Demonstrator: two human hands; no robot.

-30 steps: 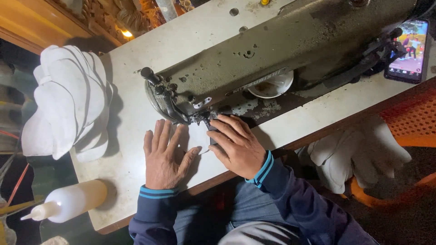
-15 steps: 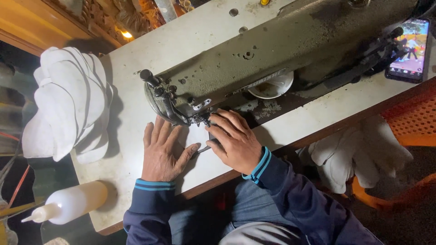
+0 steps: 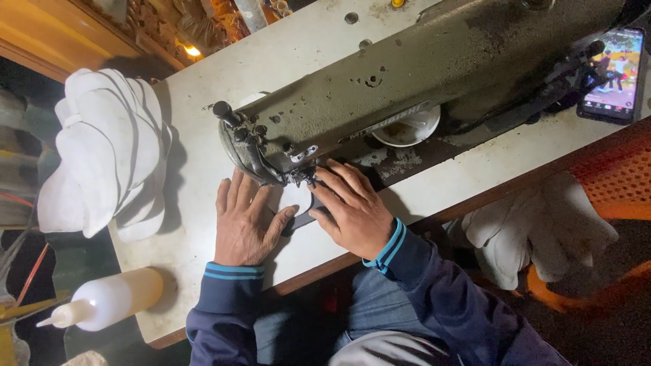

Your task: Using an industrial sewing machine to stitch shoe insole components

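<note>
Left hand (image 3: pixel 241 224) flat and open, fingers spread, palm down on a small white cloth piece (image 3: pixel 293 200) near the worktop's (image 3: pixel 203 224) front edge; right hand (image 3: pixel 352 210) open too, fingers slightly curled, pressing the same piece just under the needle of the sewing machine (image 3: pixel 407 88). Cloth thin, pale and rounded, mostly hidden, long axis not readable. Machine of worn grey-green metal, long body running left to right along the worktop; white folded pieces (image 3: pixel 102 159) stacked at the left edge, soft plastic bottle (image 3: pixel 108 298) at the front left corner.
</note>
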